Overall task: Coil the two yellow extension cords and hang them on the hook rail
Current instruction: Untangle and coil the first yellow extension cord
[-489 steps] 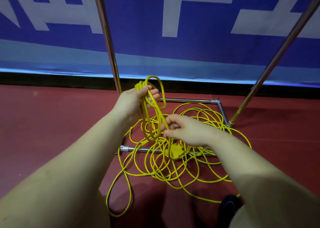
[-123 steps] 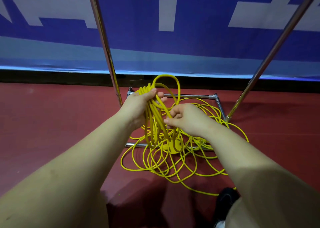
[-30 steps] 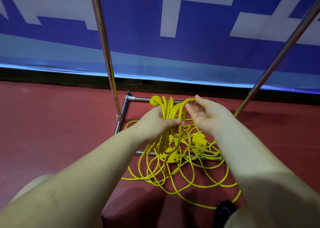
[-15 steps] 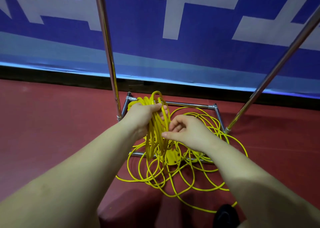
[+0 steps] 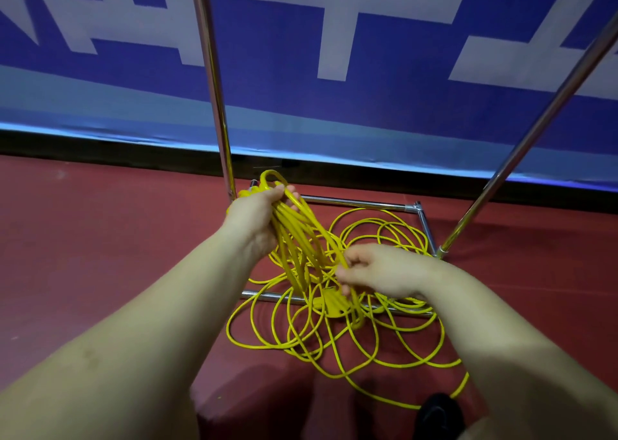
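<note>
Coiling goes best if each new loop matches those already bunched in the left hand (image 5: 255, 217), which clenches the gathered coil (image 5: 294, 235) just in front of the left chrome upright (image 5: 214, 81). The right hand (image 5: 378, 270) pinches a single strand; I'd feed slack without twisting. Loose yellow cord (image 5: 334, 336) sprawls across the rack's base bar (image 5: 277, 295). Two uprights, two hands; separate cords cannot be counted.

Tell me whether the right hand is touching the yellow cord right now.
Touching. The head view shows the right hand with its fingers curled round a strand of the yellow cord running down from the bundle that the left hand grips.
</note>
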Tool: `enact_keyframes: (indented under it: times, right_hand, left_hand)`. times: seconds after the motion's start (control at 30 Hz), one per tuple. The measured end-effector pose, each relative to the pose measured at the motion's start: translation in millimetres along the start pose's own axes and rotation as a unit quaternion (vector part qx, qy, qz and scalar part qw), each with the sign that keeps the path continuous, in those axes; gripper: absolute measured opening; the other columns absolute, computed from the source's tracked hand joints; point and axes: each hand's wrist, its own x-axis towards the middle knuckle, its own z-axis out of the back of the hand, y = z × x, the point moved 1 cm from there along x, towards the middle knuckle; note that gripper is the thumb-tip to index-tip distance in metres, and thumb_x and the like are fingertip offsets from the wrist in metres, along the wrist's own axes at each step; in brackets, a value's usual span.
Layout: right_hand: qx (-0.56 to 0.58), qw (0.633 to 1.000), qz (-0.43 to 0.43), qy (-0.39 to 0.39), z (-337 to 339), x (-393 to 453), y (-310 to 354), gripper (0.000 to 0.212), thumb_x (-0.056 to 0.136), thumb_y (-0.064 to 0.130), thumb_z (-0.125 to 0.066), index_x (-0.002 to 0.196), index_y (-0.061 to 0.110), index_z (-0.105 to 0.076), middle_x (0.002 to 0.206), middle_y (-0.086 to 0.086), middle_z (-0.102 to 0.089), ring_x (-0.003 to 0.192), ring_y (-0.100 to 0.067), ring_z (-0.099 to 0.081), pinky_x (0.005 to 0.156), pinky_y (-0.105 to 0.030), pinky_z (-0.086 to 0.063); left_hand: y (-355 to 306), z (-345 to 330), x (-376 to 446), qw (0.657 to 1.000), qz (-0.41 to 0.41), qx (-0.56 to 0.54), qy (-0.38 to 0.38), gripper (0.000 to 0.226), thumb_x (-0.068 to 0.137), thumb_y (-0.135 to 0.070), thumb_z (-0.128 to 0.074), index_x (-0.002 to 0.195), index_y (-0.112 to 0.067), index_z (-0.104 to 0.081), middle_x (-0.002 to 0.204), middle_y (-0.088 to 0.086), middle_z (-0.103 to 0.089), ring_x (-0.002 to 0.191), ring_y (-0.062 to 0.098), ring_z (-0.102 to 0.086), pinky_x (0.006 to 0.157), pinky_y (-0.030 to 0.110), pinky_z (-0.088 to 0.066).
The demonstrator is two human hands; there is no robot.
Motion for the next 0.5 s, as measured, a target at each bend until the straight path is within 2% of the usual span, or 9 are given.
enact_keyframes:
  times: [0.03, 0.1, 0.17, 0.23, 0.33, 0.4, 0.5]
  right_hand:
    - [-0.039, 0.999, -0.009, 0.008, 1, -1, -5, 0.014, 0.094, 0.024, -0.052, 0.081, 0.02, -0.054, 0.06, 0.014, -0.061, 0.061, -0.017, -0.051, 0.063, -0.032, -0.043]
    - [-0.06, 0.998, -0.013, -0.028, 5, -3, -10, 0.017, 0.091, 0.012, -0.052, 0.082, 0.026, -0.05, 0.066, 0.013, -0.062, 0.073, -0.025, -0.062, 0.073, -0.035, -0.05]
    - [-0.024, 0.995, -0.002, -0.095, 10, -3, -13, 0.017, 0.091, 0.009, -0.053, 0.089, 0.025, -0.05, 0.07, 0.009, -0.063, 0.072, -0.017, -0.065, 0.072, -0.03, -0.051]
    - [0.023, 0.987, 0.002, -0.16, 14, -2, -12, 0.014, 0.091, 0.013, -0.056, 0.101, 0.022, -0.052, 0.068, 0.006, -0.064, 0.066, -0.011, -0.066, 0.066, -0.027, -0.053]
    - [0.138, 0.965, -0.028, -0.221, 18, -1, -10, 0.023, 0.09, 0.013, -0.058, 0.113, 0.017, -0.056, 0.071, 0.002, -0.064, 0.07, -0.027, -0.069, 0.071, -0.04, -0.057]
    - [0.198, 0.948, -0.059, -0.241, 21, 0, -9, 0.027, 0.091, 0.011, -0.057, 0.118, 0.011, -0.059, 0.073, 0.002, -0.062, 0.063, -0.017, -0.065, 0.066, -0.036, -0.056]
    - [0.225, 0.933, -0.065, -0.274, 22, 1, -9, 0.022, 0.092, 0.012, -0.056, 0.111, 0.009, -0.065, 0.073, 0.005, -0.059, 0.058, -0.01, -0.06, 0.067, -0.035, -0.054]
  left_hand:
    - [-5, 4, 4, 1.0, -0.007, -0.02, -0.011, 0.026, 0.099, -0.009, -0.043, 0.078, -0.005, -0.058, 0.052, 0.001, -0.064, 0.045, 0.01, -0.06, 0.048, 0.02, -0.051]
    - [-14, 11, 10, 0.999, -0.023, -0.033, -0.03, 0.021, 0.099, -0.011, -0.044, 0.084, -0.004, -0.058, 0.063, 0.003, -0.066, 0.049, 0.009, -0.062, 0.049, 0.019, -0.053]
    - [-18, 16, 14, 0.999, -0.036, -0.008, -0.036, 0.018, 0.1, -0.012, -0.044, 0.092, -0.003, -0.057, 0.075, 0.005, -0.067, 0.06, 0.01, -0.065, 0.052, 0.019, -0.055]
    - [-17, 17, 14, 0.998, -0.041, 0.052, -0.024, 0.02, 0.1, -0.015, -0.042, 0.091, -0.004, -0.056, 0.068, 0.003, -0.07, 0.059, 0.009, -0.067, 0.053, 0.018, -0.055]
    - [-12, 15, 8, 0.993, -0.023, 0.118, 0.003, 0.021, 0.1, -0.016, -0.042, 0.085, -0.009, -0.054, 0.063, 0.002, -0.07, 0.051, 0.005, -0.066, 0.05, 0.017, -0.053]
    - [-8, 12, 4, 0.99, -0.002, 0.142, 0.021, 0.018, 0.099, -0.014, -0.044, 0.086, -0.008, -0.055, 0.058, 0.002, -0.069, 0.047, 0.007, -0.064, 0.047, 0.017, -0.052]
    - [-2, 10, 0, 0.977, 0.021, 0.204, 0.049, 0.017, 0.097, -0.013, -0.05, 0.084, -0.007, -0.059, 0.051, -0.001, -0.064, 0.042, 0.008, -0.06, 0.044, 0.018, -0.051]
